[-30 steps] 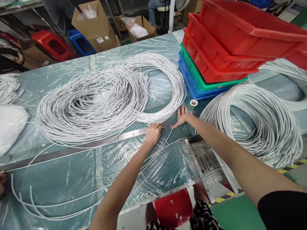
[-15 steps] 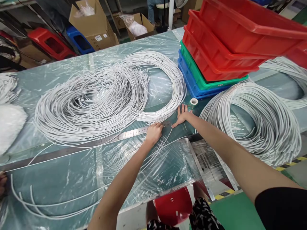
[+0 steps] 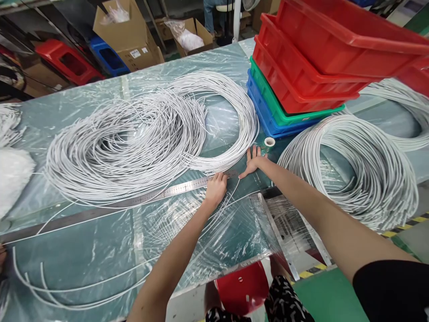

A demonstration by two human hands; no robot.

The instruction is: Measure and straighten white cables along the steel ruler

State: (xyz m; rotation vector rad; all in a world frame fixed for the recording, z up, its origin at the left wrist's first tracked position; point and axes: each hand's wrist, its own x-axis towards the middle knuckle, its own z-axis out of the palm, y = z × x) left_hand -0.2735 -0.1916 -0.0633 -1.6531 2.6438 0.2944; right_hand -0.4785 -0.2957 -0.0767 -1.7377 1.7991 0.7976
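Note:
A long steel ruler (image 3: 177, 188) lies across the film-covered table, with a white cable (image 3: 83, 219) stretched along its front edge. My left hand (image 3: 216, 187) is closed, fingers curled down over the ruler near its right end; whatever is beneath the fingertips is hidden. Just right of it, my right hand (image 3: 254, 162) rests on the table with fingers spread, its thumb touching the tip of a thin white cable (image 3: 235, 187). Behind both hands lie a large tangled cable coil (image 3: 134, 147) and a smaller cable coil (image 3: 246, 112) that overlaps it.
Stacked red bins (image 3: 311, 80) stand at back right, above green and blue ones. A tape roll (image 3: 269, 141) sits beyond my right hand. Another cable coil (image 3: 385, 174) lies at right. Cut cables (image 3: 83, 306) curve at front left. Another person's hand (image 3: 2, 256) shows at the left edge.
The view has shifted slightly. Both my hands keep almost the same pose and place by the ruler; the other person's hand shows less at the left edge.

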